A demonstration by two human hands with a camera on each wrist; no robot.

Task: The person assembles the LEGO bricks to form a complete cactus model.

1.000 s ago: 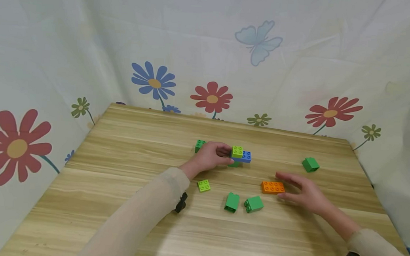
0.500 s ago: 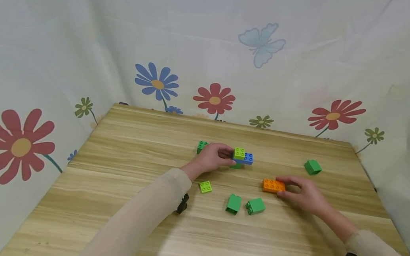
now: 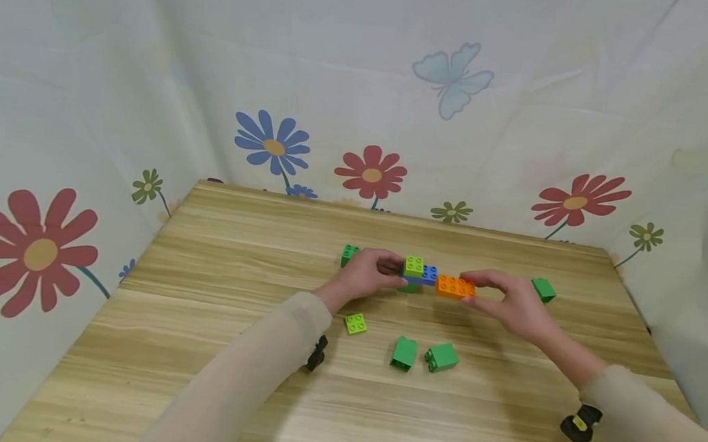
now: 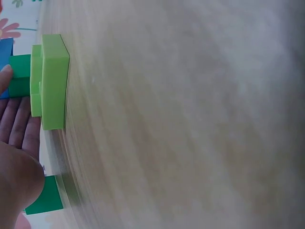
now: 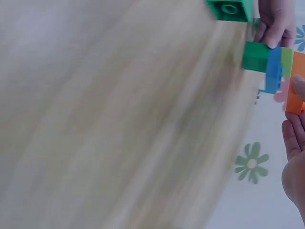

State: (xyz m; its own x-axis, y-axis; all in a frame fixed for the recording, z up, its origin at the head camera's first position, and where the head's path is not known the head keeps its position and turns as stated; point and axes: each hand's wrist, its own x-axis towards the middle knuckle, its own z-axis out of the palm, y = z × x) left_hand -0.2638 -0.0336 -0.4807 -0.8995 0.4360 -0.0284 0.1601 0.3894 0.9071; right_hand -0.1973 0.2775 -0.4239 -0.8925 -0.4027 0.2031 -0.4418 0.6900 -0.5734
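A small stack stands near the middle of the table: a green block (image 3: 409, 288) below, a blue brick (image 3: 430, 275) across it, and a lime brick (image 3: 414, 265) on the blue one's left half. My left hand (image 3: 361, 273) holds this stack from the left, thumb in front and fingers behind. Between thumb and fingers, my right hand (image 3: 516, 306) pinches an orange brick (image 3: 453, 287) by its right end. The orange brick is raised off the table, and its left end overlaps the blue brick's right end in the head view. In the right wrist view the orange brick (image 5: 296, 76) appears above the stack.
A loose lime brick (image 3: 356, 324) lies in front of the left hand. Two green blocks (image 3: 403, 354) (image 3: 442, 358) lie nearer the front. Another green block (image 3: 544, 290) is behind the right hand, and one (image 3: 349, 255) sits partly hidden behind the left hand.
My right hand has closed on the orange brick, lifted it from the table and carried it left and away toward the stack. The left hand stays at the stack.
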